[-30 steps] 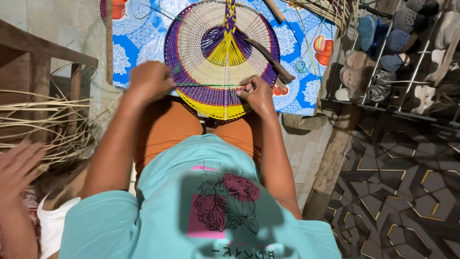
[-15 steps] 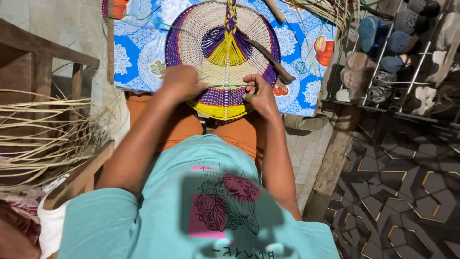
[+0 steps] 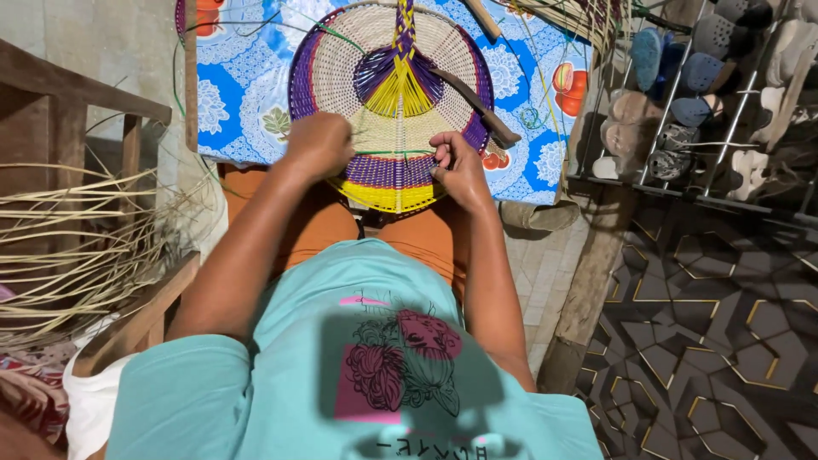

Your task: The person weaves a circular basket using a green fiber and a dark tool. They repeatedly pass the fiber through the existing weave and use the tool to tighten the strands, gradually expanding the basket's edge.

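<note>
- A person's left hand [image 3: 319, 145] closes in a loose fist on the lower left rim of a round woven fan of cream, purple and yellow strips [image 3: 392, 94], apparently pinching a strand there; the fingertips are hidden, so the exact grip cannot be told.
- The right hand [image 3: 460, 166] grasps the fan's lower right edge, fingers curled in around the weave near a thin green strand, seemingly to brace it.
- The fan rests on the person's lap over orange trousers [image 3: 426, 238], tilted up and leaning on a blue floral-print cloth [image 3: 247, 102] behind it, which keeps the working edge near both hands.
- A dark wooden-handled tool [image 3: 477, 102] lies across the fan's right side.
- Left of the fan, a bundle of pale dried straw strips [image 3: 77, 247] spreads over a wooden bench [image 3: 136, 319], within reach.
- Right of the fan, a metal wire rack of shoes and sandals [image 3: 699, 94] stands on dark patterned floor tiles [image 3: 707, 341].
</note>
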